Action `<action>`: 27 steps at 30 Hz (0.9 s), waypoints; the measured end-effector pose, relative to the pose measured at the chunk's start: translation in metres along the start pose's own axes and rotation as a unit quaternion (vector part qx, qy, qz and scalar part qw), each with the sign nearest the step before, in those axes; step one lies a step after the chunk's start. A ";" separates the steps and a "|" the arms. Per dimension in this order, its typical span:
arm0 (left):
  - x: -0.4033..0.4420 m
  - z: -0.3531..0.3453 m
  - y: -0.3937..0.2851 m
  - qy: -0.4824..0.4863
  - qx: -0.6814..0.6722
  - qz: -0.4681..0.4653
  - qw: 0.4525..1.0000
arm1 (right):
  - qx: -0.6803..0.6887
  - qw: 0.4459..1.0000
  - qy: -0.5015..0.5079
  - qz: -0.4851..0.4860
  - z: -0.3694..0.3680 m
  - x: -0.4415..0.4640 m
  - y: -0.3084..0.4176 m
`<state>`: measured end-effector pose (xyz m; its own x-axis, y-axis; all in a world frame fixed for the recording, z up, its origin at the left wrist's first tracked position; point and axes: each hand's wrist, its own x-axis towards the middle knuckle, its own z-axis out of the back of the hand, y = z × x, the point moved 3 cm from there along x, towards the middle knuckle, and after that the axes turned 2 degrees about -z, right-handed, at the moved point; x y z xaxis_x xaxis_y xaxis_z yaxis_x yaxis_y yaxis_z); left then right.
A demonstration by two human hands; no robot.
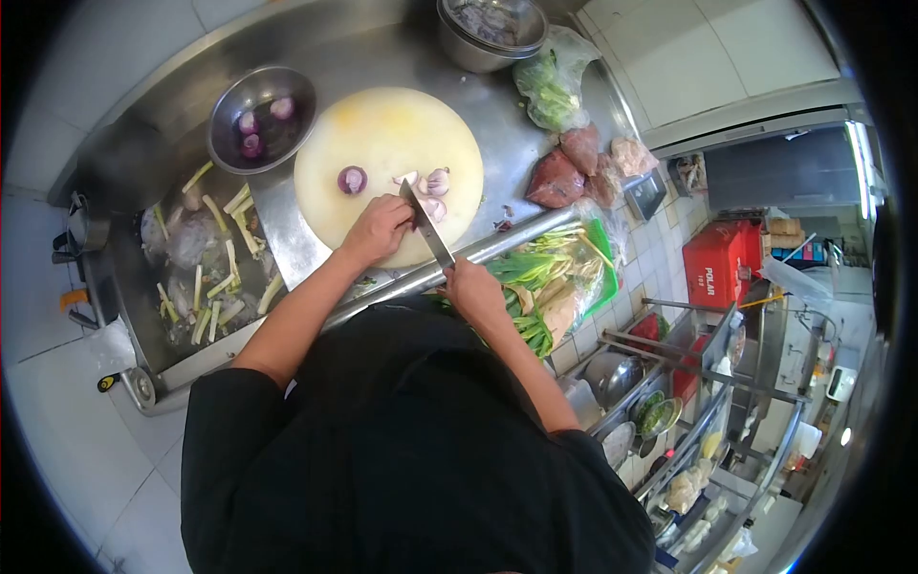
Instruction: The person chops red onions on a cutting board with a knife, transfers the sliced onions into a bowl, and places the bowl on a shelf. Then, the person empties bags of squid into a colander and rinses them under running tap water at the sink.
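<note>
My right hand [473,290] is wrapped round the handle of a knife [429,230], whose blade slants across the round cutting board [382,115]. Close against the blade, my left hand [381,230] rests on the board with its fingers curled together; whatever they grip is hidden under them. Beyond the blade lie pale purple onion pieces [434,208]. A halved red onion [352,179] sits further left on the board. A metal bowl [223,143] beside the board holds a few red onions [282,108].
Left of the board, a sink [172,368] contains cut stalks [229,258] and wet scraps. Bagged greens [555,91], reddish bags [557,180] and stacked metal bowls [478,57] stand at the back right. A green crate [604,268] of leafy vegetables is near my right arm.
</note>
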<state>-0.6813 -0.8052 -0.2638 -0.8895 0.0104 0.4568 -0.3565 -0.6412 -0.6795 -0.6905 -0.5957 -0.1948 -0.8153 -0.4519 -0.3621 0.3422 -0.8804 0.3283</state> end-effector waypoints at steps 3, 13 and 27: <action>-0.003 -0.001 0.002 -0.029 -0.015 -0.008 0.999 | 0.002 1.000 -0.015 0.016 0.007 -0.003 0.004; -0.011 -0.006 0.011 -0.032 -0.010 0.010 0.999 | 0.024 0.999 -0.026 0.020 0.009 -0.006 0.004; -0.009 -0.005 0.009 -0.017 0.000 0.016 1.000 | 0.018 1.000 0.015 0.021 -0.002 0.014 -0.012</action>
<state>-0.6778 -0.8077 -0.2771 -0.8903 -0.0373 0.4538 -0.3270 -0.6411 -0.6943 -0.7056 -0.5917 -0.2053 -0.7863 -0.4925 -0.3731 0.3578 -0.8553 0.3748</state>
